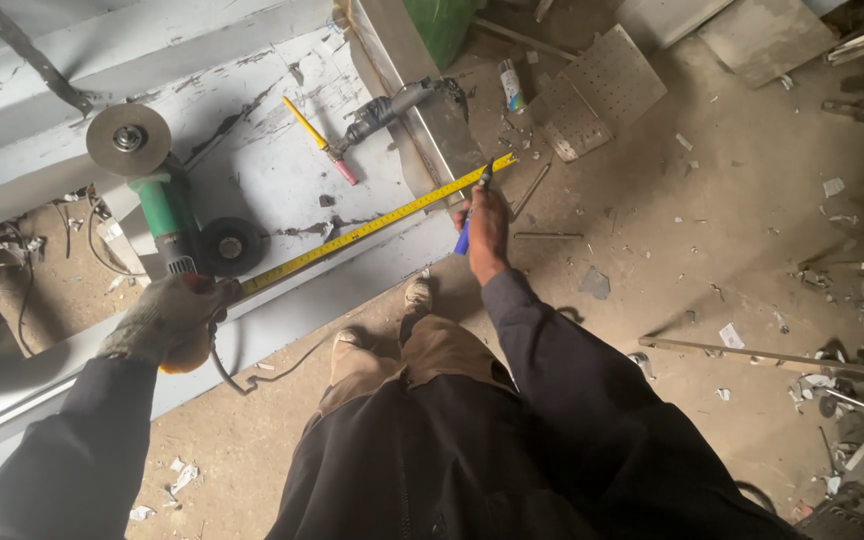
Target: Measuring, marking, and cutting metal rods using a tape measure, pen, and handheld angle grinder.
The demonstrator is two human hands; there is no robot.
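My left hand (pixel 167 315), in a worn work glove, grips the case of a yellow tape measure at the near edge of a grey metal panel (pixel 252 110). The yellow tape (pixel 362 230) runs diagonally across the panel to its right edge. There my bare right hand (pixel 485 225) holds a blue marker (pixel 465 236), tip by the tape's far end. A green angle grinder (pixel 157 190) with a grey disc lies just above my left hand.
A loose black disc (pixel 230 246), a yellow-and-pink screwdriver (pixel 320 140) and a clamp (pixel 392 108) rest on the panel. A spray can (pixel 511 85), perforated sheets (pixel 592 90), metal strips (pixel 752 352) and scraps litter the dusty floor around my boots (pixel 382 320).
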